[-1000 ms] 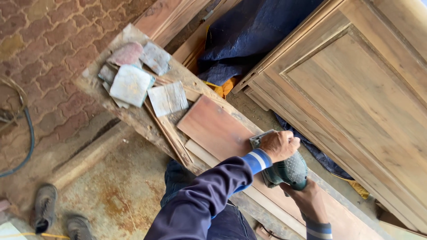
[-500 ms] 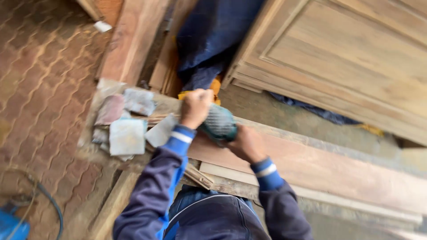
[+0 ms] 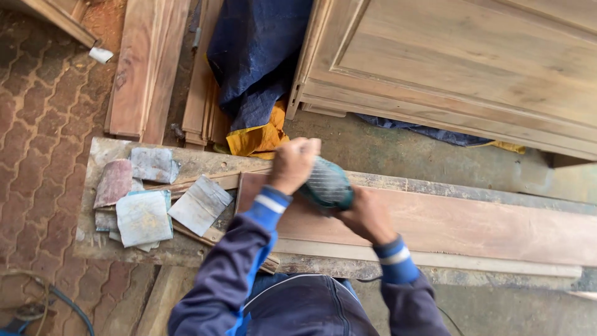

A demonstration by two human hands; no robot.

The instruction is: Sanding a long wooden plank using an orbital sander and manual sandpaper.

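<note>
Left hand (image 3: 293,163) fingers clamp the front of the green sander (image 3: 328,185); right hand (image 3: 367,216) wraps its rear. Sander sits on the reddish board (image 3: 448,224), at its left end. Looks compact, rigid, fairly heavy; two-handed grip suits. Sandpaper sheets (image 3: 144,216) lie left of the board.

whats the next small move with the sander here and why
Probably slide the sander right along the board. Both the left hand and right hand grip it at the board's left end, and most of the reddish length lies to the right. Used sandpaper sheets lie beyond the left end.
</note>
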